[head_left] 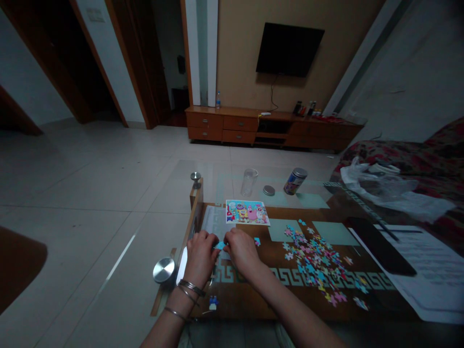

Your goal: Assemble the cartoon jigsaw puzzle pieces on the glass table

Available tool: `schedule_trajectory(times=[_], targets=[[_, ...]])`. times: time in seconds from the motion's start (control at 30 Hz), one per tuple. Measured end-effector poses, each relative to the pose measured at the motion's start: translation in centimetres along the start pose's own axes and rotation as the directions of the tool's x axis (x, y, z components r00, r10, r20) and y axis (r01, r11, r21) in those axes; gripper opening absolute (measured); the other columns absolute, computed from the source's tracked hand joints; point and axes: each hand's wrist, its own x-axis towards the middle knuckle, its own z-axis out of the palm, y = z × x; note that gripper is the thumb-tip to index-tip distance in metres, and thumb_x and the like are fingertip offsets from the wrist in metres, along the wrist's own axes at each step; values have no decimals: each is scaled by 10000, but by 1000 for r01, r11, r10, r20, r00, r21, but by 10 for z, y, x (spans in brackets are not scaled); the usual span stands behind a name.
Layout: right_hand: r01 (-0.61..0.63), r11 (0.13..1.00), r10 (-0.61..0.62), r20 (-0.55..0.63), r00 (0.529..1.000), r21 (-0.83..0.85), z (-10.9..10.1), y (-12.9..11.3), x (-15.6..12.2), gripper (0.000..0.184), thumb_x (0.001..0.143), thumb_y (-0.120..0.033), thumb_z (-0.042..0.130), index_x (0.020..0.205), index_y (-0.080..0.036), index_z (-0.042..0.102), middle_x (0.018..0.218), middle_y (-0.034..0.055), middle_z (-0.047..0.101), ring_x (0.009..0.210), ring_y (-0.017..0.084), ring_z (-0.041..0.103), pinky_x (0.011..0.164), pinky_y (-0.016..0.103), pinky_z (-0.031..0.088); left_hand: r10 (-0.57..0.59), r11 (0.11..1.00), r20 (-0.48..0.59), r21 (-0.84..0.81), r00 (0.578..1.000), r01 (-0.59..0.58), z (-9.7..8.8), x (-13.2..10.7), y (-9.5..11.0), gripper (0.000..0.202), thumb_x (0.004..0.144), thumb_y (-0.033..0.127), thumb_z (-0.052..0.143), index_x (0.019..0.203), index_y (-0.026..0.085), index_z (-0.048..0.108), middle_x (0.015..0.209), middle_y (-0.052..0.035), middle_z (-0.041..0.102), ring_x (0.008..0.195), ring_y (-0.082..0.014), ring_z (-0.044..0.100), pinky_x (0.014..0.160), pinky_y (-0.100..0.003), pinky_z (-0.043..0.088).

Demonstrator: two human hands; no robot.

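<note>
My left hand (200, 255) and my right hand (242, 249) rest close together on the glass coffee table (253, 290), fingers curled. Between their fingertips sits a small blue jigsaw piece (219, 245), pinched from both sides. Another blue piece (257, 241) lies just right of my right hand. A colourful cartoon reference picture (247, 212) lies flat just beyond my hands. A heap of several loose pink, blue and yellow pieces (317, 263) spreads to the right. Bracelets circle my left wrist.
At the table's far side stand a clear glass (249, 181), a round lid (268, 190) and a printed can (295, 181). A black flat object (380, 245) and papers (431, 270) lie at right. Beyond are a sofa with a plastic bag (377, 181) and a TV cabinet (271, 128).
</note>
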Motion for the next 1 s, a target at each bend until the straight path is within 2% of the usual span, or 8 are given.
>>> schedule_trajectory(times=[0.2,0.33,0.5,0.67,0.83,1.0], targets=[[8,985,-11,18,1000,170,4,21,5,226,794,-92,625,984,-164,724,973,84,736,917,203,661,804,274,464,13,1000,3,-24,1000,-13,-1,-1,-2,238,816,106,560,1024,209,618,1041,-42,581,1056,-230,508,907,-350,369],[0,961,5,-15,1000,277,3,30,4,259,792,-47,580,984,-140,727,992,110,734,924,213,661,838,304,472,28,999,1,-37,1000,-28,-2,-3,-5,284,834,68,496,1061,200,603,1054,-41,585,1065,-210,503,923,-325,370],[88,967,-82,-38,996,241,1,29,-10,250,819,-66,558,1010,-120,709,997,117,703,946,217,628,851,315,470,25,1000,10,3,1000,-25,-9,-17,-7,324,835,56,463,1079,206,614,1034,-60,574,1050,-245,506,879,-364,388],[161,971,-154,-53,987,179,7,38,-31,337,800,-41,550,1110,-118,657,1031,122,648,962,223,588,851,334,466,38,998,22,54,999,-39,-14,-28,-6,368,836,54,467,1149,204,590,1093,-73,555,1080,-246,500,895,-375,403],[138,966,-125,-69,990,220,9,51,-52,316,800,-35,520,1072,-126,650,1029,121,624,958,219,580,857,351,470,75,994,-13,84,997,-73,-6,-34,1,361,877,135,498,1232,185,542,1232,-110,518,1159,-274,471,942,-422,415],[140,963,-122,-91,988,231,8,55,-58,302,802,-29,502,1045,-127,653,1007,119,617,955,221,576,857,357,470,93,987,-29,134,995,-88,1,-35,8,394,874,203,558,1265,187,521,1335,-126,490,1236,-307,433,971,-467,418]])
